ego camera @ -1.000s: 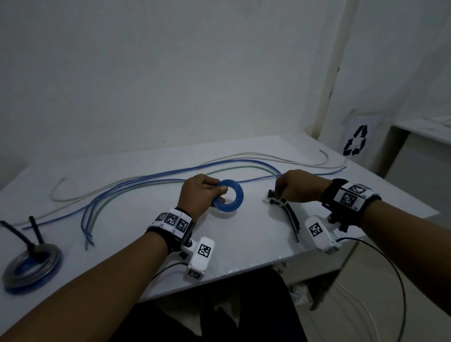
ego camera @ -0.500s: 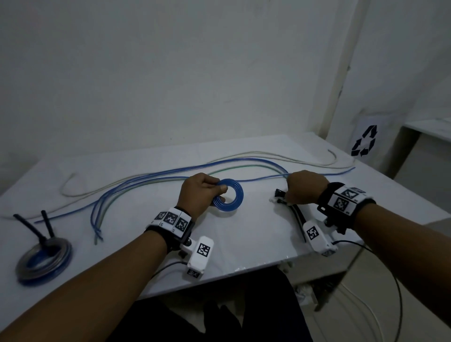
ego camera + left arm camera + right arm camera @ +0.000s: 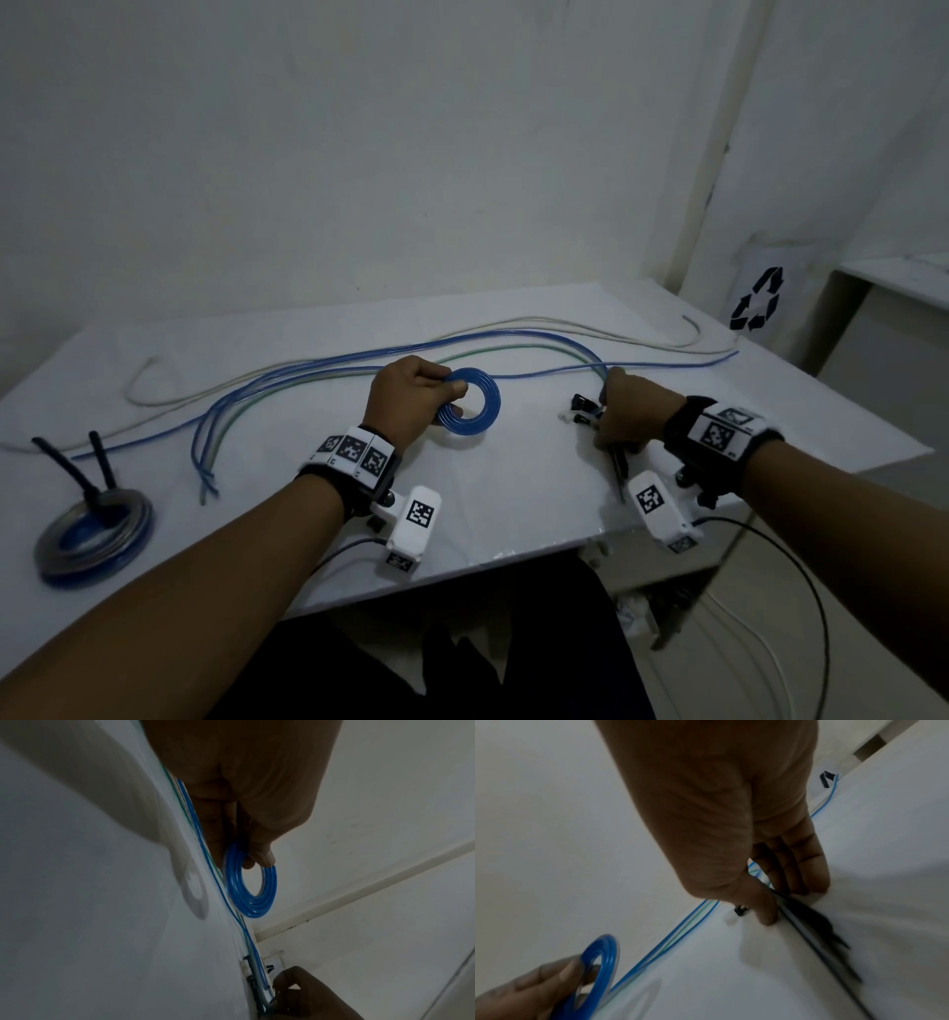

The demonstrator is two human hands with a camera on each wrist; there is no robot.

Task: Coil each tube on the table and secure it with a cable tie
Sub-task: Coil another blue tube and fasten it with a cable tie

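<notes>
Head view: left hand [image 3: 411, 398] pinches the blue tube coil [image 3: 470, 408] mid-tabletop [image 3: 513, 493]; right hand [image 3: 634, 416], near the right edge, pinches black cable ties [image 3: 808, 914].

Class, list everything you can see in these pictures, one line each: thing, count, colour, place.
blue coil: one, blue, mid table, held by left hand
finished coils: a stack, grey and blue, black ties, table's near left
loose tubes: several, blue, green, whitish, across table's far side
cable ties: a bunch, black, under right hand
table: one, white
recycling sign: one, black, right wall
left hand: pinches blue coil
right hand: pinches cable ties
</notes>
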